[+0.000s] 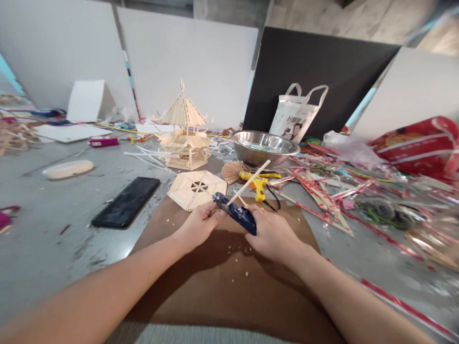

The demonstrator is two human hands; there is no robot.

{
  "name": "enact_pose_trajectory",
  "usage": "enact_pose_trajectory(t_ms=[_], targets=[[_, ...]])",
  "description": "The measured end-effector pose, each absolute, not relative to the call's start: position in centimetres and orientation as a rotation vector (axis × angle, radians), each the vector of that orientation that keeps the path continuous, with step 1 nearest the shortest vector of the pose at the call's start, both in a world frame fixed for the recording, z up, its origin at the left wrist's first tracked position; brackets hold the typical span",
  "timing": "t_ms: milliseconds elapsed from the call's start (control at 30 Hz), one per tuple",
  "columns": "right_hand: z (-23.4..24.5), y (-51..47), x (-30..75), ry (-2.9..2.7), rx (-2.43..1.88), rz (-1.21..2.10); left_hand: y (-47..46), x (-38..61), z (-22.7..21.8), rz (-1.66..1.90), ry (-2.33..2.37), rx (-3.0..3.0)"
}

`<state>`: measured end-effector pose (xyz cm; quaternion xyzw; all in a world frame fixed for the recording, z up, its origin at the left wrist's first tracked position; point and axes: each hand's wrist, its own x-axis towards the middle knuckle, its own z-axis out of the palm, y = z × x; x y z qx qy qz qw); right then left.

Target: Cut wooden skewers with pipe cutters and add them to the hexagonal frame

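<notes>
Left side, logging from my station: a pale oblong case (pixel 68 169) and a dark phone (pixel 125 202) lie on the grey table (pixel 28 267). Next, a stick-built pagoda model (pixel 184 149) stands behind a slatted hexagonal panel (pixel 182 192).

Centre: I see the left hand (pixel 202 227) closed around the left end of a dark-blue tool (pixel 239 216); whether it also pinches the stick, I cannot tell. The tool slants between the hands, above a brown mat (pixel 222 291) dotted with pale offcuts. A thin wooden stick (pixel 250 182) rises from the tool's upper side, leaning right; its lower end sits near the left fingertips.

I judge the stick light, stiff, dry and easily snapped; best held close to the tool, without bending the free end. The tool looks rigid and heavier, to be gripped along its body.

Right: the right hand (pixel 270 230) clasps the tool's other end. Beyond, a yellow glue gun (pixel 258 185), then a heap of red-and-white strips (pixel 315 190).
</notes>
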<state>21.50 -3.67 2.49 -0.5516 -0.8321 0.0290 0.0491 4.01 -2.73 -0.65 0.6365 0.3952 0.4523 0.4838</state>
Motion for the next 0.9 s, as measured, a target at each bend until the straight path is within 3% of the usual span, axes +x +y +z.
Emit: enact_pose_trajectory(t_ms=[900], targets=[[2.35,-3.34,22.01,-2.531,-1.398,0.144,-2.84,3.29,0.38,0.809,0.665,1.272]])
